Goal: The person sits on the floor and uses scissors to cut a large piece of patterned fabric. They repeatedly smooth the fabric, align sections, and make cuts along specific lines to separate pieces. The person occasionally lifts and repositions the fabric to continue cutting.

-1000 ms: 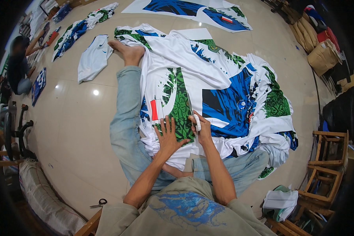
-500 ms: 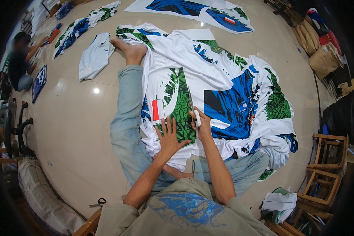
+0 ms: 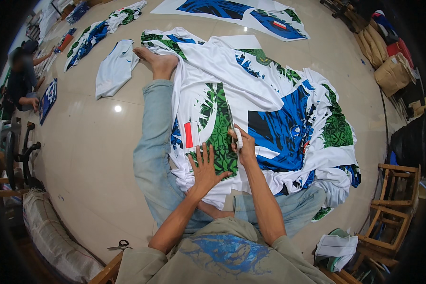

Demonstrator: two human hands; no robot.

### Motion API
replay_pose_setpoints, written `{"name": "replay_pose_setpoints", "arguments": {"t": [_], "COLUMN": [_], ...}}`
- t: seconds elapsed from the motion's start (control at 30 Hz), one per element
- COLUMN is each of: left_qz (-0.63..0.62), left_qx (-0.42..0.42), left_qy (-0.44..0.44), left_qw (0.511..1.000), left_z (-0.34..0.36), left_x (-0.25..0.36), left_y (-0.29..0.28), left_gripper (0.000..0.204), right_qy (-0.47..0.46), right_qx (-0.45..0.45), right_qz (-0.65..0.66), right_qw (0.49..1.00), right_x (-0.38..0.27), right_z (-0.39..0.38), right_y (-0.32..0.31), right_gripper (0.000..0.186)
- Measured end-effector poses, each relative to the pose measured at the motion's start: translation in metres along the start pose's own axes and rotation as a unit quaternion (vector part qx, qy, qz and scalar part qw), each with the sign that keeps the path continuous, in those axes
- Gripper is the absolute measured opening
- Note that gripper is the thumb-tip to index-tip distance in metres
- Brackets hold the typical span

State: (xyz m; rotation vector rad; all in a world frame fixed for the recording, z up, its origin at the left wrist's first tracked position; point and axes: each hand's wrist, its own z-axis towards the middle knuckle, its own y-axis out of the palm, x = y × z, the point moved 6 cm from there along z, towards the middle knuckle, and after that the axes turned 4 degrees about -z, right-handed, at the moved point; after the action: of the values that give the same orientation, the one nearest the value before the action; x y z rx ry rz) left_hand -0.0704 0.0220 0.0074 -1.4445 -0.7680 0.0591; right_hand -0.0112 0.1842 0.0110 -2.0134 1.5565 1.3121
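Note:
Printed fabric [image 3: 260, 85] in white, green and blue lies bunched over the floor between my legs. My left hand [image 3: 205, 171] rests flat with fingers spread on its green patterned part [image 3: 221, 124], below a small red and white patch [image 3: 192, 135]. Just right of it, my right hand [image 3: 244, 144] is closed round the white-wrapped handle of a pair of scissors [image 3: 238, 138]. The blades point away from me along the right edge of the green print. How far apart they stand is hard to make out.
A white cut piece [image 3: 114, 71] lies beyond my left leg, and more printed fabric [image 3: 241, 16] at the far side. Black scissors [image 3: 120, 245] lie on the floor at lower left. Wooden frames [image 3: 390, 208] stand at right. Another person [image 3: 23, 78] sits at far left.
My hands and the scissors keep nearly the same place on the fabric. The whole view has shifted slightly. At far left, the other person's arms have moved.

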Motion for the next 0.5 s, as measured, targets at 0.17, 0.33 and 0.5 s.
{"name": "replay_pose_setpoints", "arguments": {"t": [0.17,0.33,0.5], "left_qz": [-0.010,-0.011,-0.007], "left_qx": [-0.004,-0.020,-0.023], "left_qy": [-0.002,-0.007,-0.006], "left_qw": [1.000,1.000,1.000], "left_z": [0.000,0.001,0.001], "left_x": [0.003,0.002,0.002], "left_y": [-0.004,-0.003,-0.004], "left_gripper": [0.128,0.128,0.128], "right_qy": [-0.018,-0.024,-0.024], "right_qx": [-0.008,-0.035,-0.012], "right_qz": [0.000,-0.029,-0.010], "right_qw": [1.000,0.999,1.000], "right_x": [-0.007,-0.008,-0.012], "right_z": [0.015,0.021,0.026], "right_y": [0.008,0.011,0.014], "right_gripper": [0.055,0.052,0.055]}}
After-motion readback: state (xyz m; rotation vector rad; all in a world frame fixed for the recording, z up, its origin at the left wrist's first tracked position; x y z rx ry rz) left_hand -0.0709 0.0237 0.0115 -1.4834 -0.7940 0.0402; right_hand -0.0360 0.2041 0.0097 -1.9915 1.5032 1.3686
